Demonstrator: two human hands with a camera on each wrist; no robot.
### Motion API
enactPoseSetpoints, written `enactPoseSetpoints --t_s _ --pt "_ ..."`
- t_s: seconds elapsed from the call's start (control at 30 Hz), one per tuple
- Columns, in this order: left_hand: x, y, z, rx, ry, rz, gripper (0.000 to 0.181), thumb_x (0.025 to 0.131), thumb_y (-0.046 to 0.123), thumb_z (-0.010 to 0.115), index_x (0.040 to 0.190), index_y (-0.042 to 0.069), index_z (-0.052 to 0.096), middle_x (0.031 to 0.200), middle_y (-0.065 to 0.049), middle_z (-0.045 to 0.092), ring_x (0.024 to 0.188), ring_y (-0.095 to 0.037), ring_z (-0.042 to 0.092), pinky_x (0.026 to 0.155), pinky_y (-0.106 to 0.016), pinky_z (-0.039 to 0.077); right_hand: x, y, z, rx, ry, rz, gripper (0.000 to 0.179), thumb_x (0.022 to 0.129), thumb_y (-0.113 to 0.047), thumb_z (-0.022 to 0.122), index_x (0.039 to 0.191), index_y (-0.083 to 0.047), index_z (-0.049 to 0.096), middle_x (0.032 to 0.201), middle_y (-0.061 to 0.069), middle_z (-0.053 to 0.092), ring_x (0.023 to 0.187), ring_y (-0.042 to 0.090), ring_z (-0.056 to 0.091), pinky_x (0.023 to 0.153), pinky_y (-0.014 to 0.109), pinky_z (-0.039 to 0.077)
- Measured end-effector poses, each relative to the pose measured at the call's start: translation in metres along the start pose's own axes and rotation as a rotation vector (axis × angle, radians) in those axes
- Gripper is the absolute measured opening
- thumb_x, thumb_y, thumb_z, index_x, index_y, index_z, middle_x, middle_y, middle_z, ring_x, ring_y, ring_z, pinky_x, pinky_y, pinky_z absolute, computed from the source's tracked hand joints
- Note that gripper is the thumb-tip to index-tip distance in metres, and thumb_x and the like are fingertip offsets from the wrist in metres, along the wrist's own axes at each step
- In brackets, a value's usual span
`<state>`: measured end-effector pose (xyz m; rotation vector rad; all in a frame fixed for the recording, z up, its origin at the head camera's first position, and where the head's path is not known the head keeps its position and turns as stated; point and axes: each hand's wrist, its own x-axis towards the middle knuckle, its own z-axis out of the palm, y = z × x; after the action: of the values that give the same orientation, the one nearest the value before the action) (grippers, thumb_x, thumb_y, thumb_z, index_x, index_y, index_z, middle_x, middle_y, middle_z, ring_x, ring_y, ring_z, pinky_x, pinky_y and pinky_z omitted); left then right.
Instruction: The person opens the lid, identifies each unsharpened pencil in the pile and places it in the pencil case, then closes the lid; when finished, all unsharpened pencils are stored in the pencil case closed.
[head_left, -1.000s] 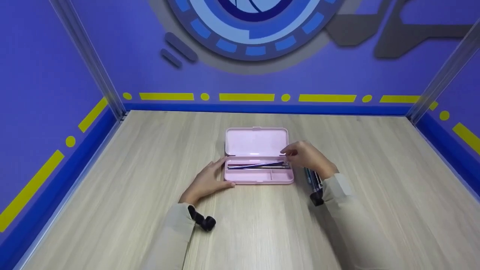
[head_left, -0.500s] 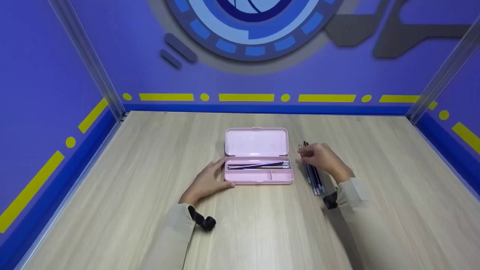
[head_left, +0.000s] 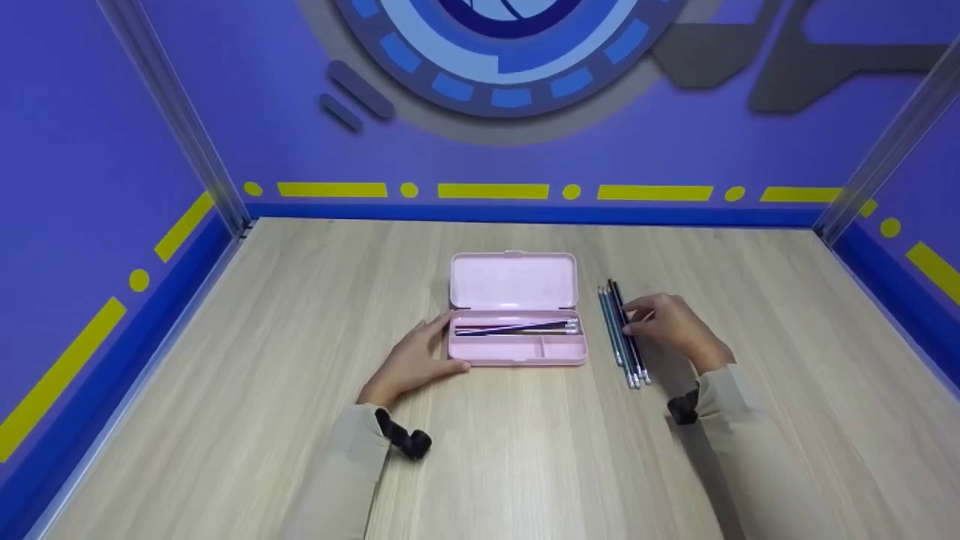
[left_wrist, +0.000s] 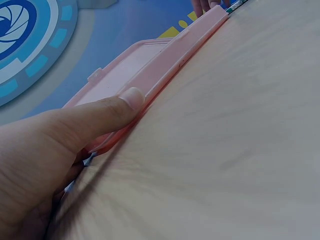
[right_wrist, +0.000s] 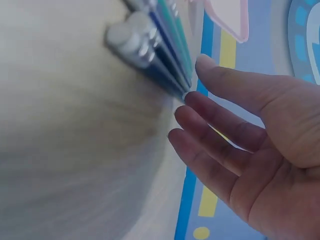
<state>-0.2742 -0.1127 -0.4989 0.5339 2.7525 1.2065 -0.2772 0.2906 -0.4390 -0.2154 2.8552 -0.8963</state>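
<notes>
A pink pencil case (head_left: 514,281) stands with its lid raised in the head view. Several pencils (head_left: 517,328) lie in its long rear compartment. My left hand (head_left: 411,367) holds the case's left end, thumb along the front wall and fingers at the back corner; the left wrist view shows the thumb (left_wrist: 112,112) against the pink wall, the other fingers mostly hidden. Right of the case, a bunch of dark and teal pencils (head_left: 621,337) lies on the table. My right hand (head_left: 671,328) is beside them, thumb and fingers apart, fingertips close to the nearest dark pencil (right_wrist: 162,75).
A wooden table (head_left: 480,465) bears everything. Blue printed panels (head_left: 480,165) enclose it at the back and both sides. The case's two front compartments (head_left: 499,349) hold nothing visible. Black wrist cameras (head_left: 409,442) project below the cuffs.
My right hand has moved from the case's right end to the right, over the loose pencils, to their far side. The pencils inside stay put. My left hand keeps its place.
</notes>
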Motion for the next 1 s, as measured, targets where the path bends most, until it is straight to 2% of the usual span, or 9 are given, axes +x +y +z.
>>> enactPoseSetpoints --t_s 0.33,0.5,0.6,0.7,0.83,1.0 --pt "0.0000 -0.0010 0.0004 0.011 0.004 0.010 0.093 0.072 0.050 0.080 0.150 0.025 0.035 0.155 -0.005 0.035 0.143 -0.043 0.025 0.116 -0.056 0.024 -0.0046 0.0094 -0.0026 0.022 -0.050 0.066 0.040 0.088 -0.010 0.067 0.125 0.006 0.060 0.099 0.018 0.067 0.082 0.020 0.057 0.070 0.027 0.047" --pt "0.0005 -0.0005 -0.0003 0.011 0.005 0.028 0.093 0.072 0.049 0.080 0.150 0.023 0.035 0.155 -0.006 0.035 0.143 -0.041 0.026 0.117 -0.054 0.023 -0.0022 0.0098 -0.0045 0.028 -0.077 0.103 0.045 0.088 -0.012 0.067 0.127 0.008 0.057 0.101 0.020 0.066 0.084 0.022 0.058 0.073 0.031 0.049" --pt "0.0008 -0.0004 -0.0002 0.008 0.011 0.042 0.092 0.073 0.047 0.080 0.150 0.021 0.036 0.154 -0.008 0.036 0.142 -0.042 0.027 0.116 -0.055 0.023 -0.0008 0.0088 -0.0039 0.018 -0.064 0.130 0.047 0.087 -0.012 0.065 0.127 0.010 0.055 0.105 0.025 0.065 0.086 0.023 0.061 0.075 0.034 0.051" --pt "0.0009 -0.0003 0.0004 0.005 0.006 0.036 0.093 0.072 0.047 0.080 0.150 0.023 0.036 0.154 -0.008 0.036 0.142 -0.041 0.027 0.116 -0.055 0.023 -0.0007 0.0087 -0.0025 0.011 -0.031 0.160 0.046 0.086 -0.009 0.062 0.125 0.014 0.055 0.104 0.028 0.065 0.080 0.022 0.062 0.069 0.032 0.053" --pt "0.0008 -0.0006 0.0007 0.009 -0.006 0.022 0.094 0.072 0.049 0.080 0.150 0.025 0.034 0.155 -0.007 0.035 0.143 -0.041 0.025 0.116 -0.054 0.023 -0.0007 0.0103 -0.0018 0.002 -0.007 0.185 0.043 0.087 -0.006 0.061 0.124 0.016 0.054 0.095 0.024 0.066 0.071 0.017 0.060 0.061 0.026 0.050" --pt "0.0002 -0.0004 0.0000 -0.009 -0.003 0.018 0.094 0.072 0.048 0.080 0.150 0.023 0.035 0.155 -0.007 0.035 0.143 -0.041 0.025 0.116 -0.056 0.024 -0.0013 0.0115 -0.0034 0.027 -0.013 0.177 0.041 0.088 -0.005 0.061 0.123 0.015 0.055 0.087 0.020 0.068 0.063 0.012 0.058 0.056 0.023 0.048"
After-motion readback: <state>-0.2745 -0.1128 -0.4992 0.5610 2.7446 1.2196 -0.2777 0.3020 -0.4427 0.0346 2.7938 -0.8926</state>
